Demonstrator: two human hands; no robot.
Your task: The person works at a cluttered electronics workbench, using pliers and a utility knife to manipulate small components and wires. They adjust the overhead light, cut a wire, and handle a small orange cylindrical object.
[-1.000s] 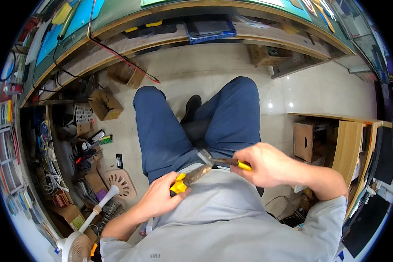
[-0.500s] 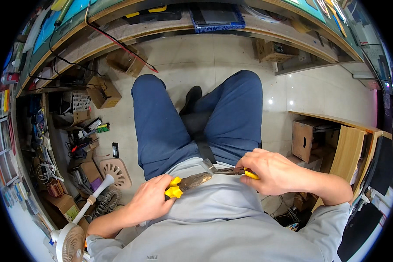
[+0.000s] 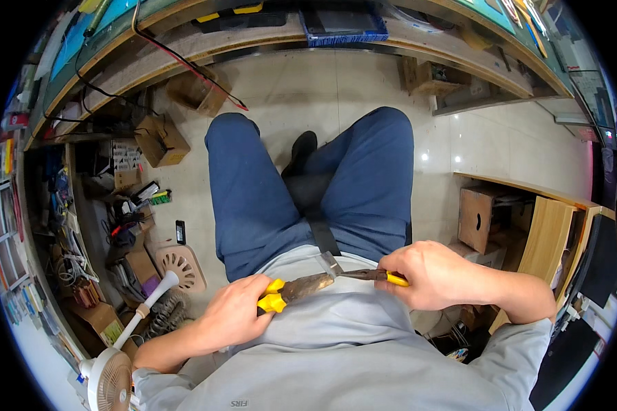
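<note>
Over my lap, my left hand (image 3: 232, 314) is closed around the yellow-and-black handles of a pair of worn, wide-jawed pliers (image 3: 308, 285). Needle-nose pliers (image 3: 362, 274) with yellow-and-black grips are held in my right hand (image 3: 428, 277), their jaws pointing left. Where the two tool tips meet, a small flat grey metal-looking piece (image 3: 330, 262) sticks up toward my knees. Both tips seem to touch it, but which jaws grip it is too small to make out.
Ahead stands a workbench with a shelf holding a blue tray (image 3: 344, 38). Black and red cables (image 3: 206, 83) hang from it. At left are a white fan (image 3: 111, 383), an open cardboard box (image 3: 161, 140) and cluttered shelves. A wooden cabinet (image 3: 543, 236) stands at right.
My right hand has shifted slightly down and right, its wrist turning with the needle-nose pliers. My left hand and its pliers stay almost still.
</note>
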